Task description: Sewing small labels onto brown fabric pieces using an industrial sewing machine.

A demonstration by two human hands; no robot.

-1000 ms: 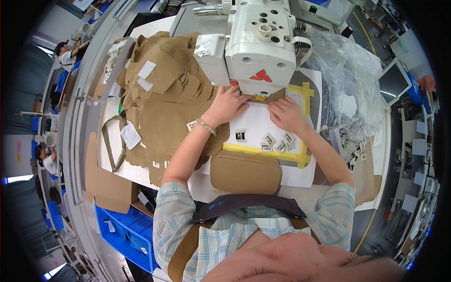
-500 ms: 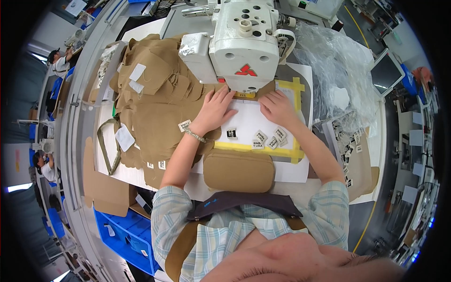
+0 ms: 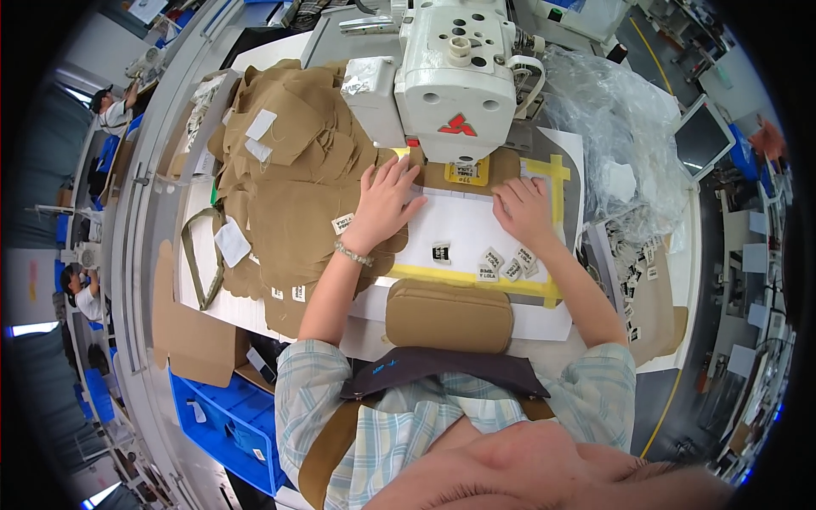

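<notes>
A tan fabric piece [image 3: 438,176] lies under the white sewing machine head [image 3: 459,93]. On it sits a small yellow frame [image 3: 467,172] around a white label, just below the needle area. My left hand [image 3: 389,202] rests with fingers stretched out at the piece's left end, thumb spread apart. At the right end, my right hand [image 3: 524,211] has its fingers curled, pinching the near edge. Below my hands, a white sheet [image 3: 450,223] with yellow tape borders carries a dark label [image 3: 440,252] and several loose white labels [image 3: 490,257].
A large heap of tan fabric pieces [image 3: 289,195] covers the left side. Nearest me is a tan padded pouch [image 3: 449,314]. Clear plastic bags [image 3: 608,144] and a box of labels [image 3: 625,263] stand on the right. A blue crate [image 3: 225,425] sits lower left.
The tan piece and yellow frame have come nearer to me from beneath the machine head, and the label shows more. My right hand has shifted slightly toward me. The whole view has shifted slightly.
</notes>
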